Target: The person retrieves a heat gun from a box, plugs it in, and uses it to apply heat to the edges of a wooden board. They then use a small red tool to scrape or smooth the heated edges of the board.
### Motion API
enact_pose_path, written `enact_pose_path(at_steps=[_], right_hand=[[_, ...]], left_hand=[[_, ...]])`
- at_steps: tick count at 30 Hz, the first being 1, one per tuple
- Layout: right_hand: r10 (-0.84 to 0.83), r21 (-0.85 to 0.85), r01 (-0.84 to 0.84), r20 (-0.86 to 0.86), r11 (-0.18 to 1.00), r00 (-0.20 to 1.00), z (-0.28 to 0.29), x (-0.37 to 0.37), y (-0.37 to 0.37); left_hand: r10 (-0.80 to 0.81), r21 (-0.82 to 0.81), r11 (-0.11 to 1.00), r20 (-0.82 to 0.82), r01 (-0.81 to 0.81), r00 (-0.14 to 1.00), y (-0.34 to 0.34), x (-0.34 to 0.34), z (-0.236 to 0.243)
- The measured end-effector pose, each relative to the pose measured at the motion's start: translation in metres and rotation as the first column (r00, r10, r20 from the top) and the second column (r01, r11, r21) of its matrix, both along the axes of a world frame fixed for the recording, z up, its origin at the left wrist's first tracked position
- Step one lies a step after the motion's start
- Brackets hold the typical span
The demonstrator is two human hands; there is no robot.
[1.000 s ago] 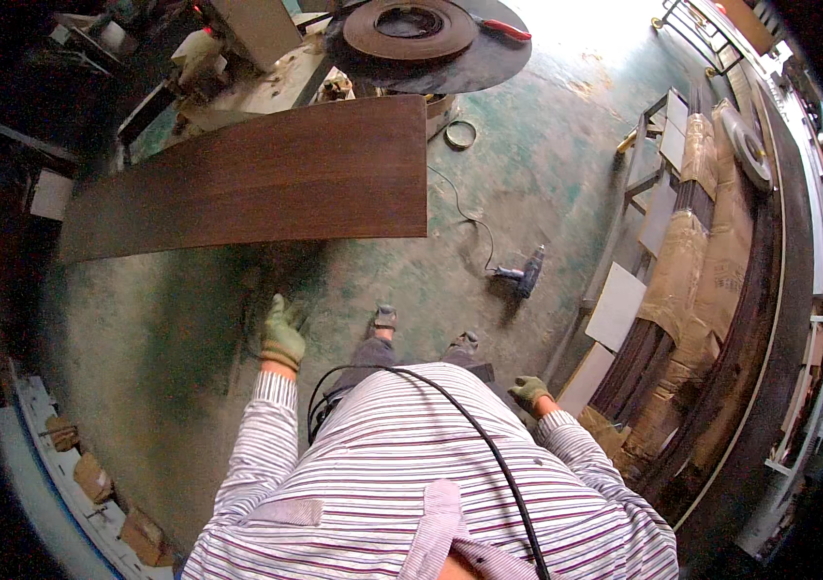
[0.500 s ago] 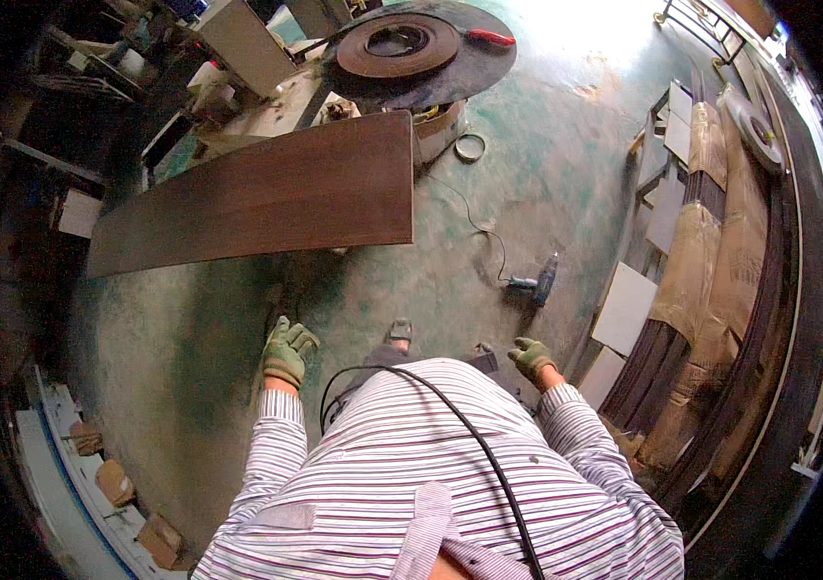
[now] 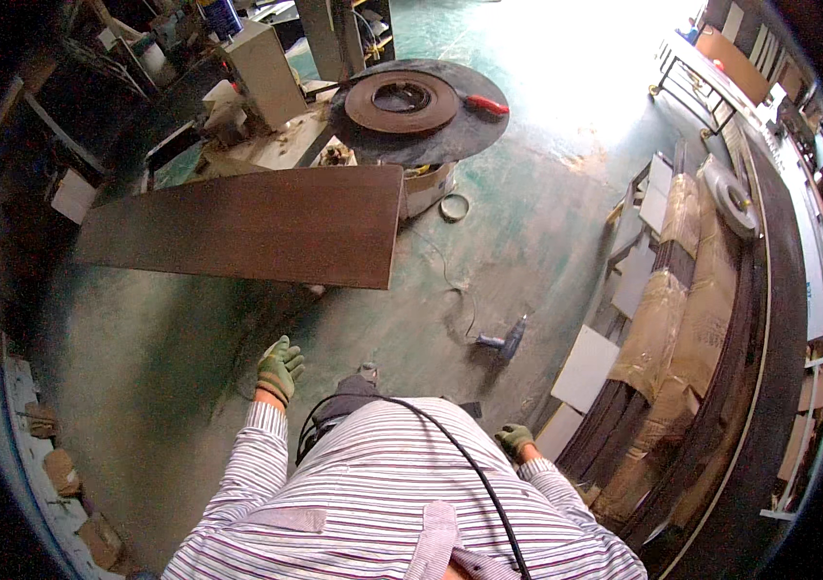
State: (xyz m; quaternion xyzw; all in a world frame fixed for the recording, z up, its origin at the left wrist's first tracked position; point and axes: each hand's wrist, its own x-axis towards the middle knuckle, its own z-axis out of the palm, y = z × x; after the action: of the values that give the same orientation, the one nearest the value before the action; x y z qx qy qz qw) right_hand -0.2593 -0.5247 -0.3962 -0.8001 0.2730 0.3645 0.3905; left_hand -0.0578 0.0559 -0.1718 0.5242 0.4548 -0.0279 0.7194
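Observation:
My left hand (image 3: pixel 278 369), in a green work glove, hangs out in front of me at the left. Its fingers are stretched and slightly apart, with nothing in them. Low at my right side is my right hand (image 3: pixel 514 441), gloved the same way. Its fingers look loosely extended and hold nothing I can see. Ahead lies a long dark brown wood-grain panel (image 3: pixel 247 228), apart from both hands. On the floor ahead of my right hand lies a corded blue heat gun or drill (image 3: pixel 505 340); which kind I cannot tell.
Beyond the panel, a brown edge-banding coil (image 3: pixel 402 101) and a red-handled tool (image 3: pixel 487 104) rest on a dark round disc (image 3: pixel 344 130). A tape roll (image 3: pixel 454 207) lies on the floor. Cardboard-wrapped bundles (image 3: pixel 663 309) line the right. A black cable (image 3: pixel 450 440) crosses my shirt.
The view has tilted upward, so the panel and disc sit lower in it. My right hand has dropped back closer to my side. My left hand stays raised in front.

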Motion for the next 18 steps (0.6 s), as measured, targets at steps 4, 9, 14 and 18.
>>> enact_pose_path(at_steps=[4, 9, 14, 18], right_hand=[[-0.068, 0.039, 0.067, 0.015, 0.997, 0.998, -0.016, -0.005, -0.014], [-0.086, 0.004, 0.086, 0.142, 0.996, 0.986, 0.023, 0.034, -0.003], [0.003, -0.047, 0.016, 0.377, 0.999, 0.926, 0.096, 0.161, 0.019], [-0.136, 0.047, 0.136, 0.606, 0.990, 0.783, 0.147, 0.324, 0.034]], left_hand=[[-0.078, 0.019, 0.997, -0.013, 0.078, 0.997, -0.020, 0.010, 0.015], [-0.095, -0.022, 0.995, 0.005, 0.095, 0.995, -0.021, 0.032, 0.003], [-0.114, -0.410, 0.897, 0.148, 0.165, 0.982, -0.005, 0.066, -0.041], [-0.316, -0.516, 0.738, 0.306, 0.435, 0.898, -0.037, 0.093, -0.054]])
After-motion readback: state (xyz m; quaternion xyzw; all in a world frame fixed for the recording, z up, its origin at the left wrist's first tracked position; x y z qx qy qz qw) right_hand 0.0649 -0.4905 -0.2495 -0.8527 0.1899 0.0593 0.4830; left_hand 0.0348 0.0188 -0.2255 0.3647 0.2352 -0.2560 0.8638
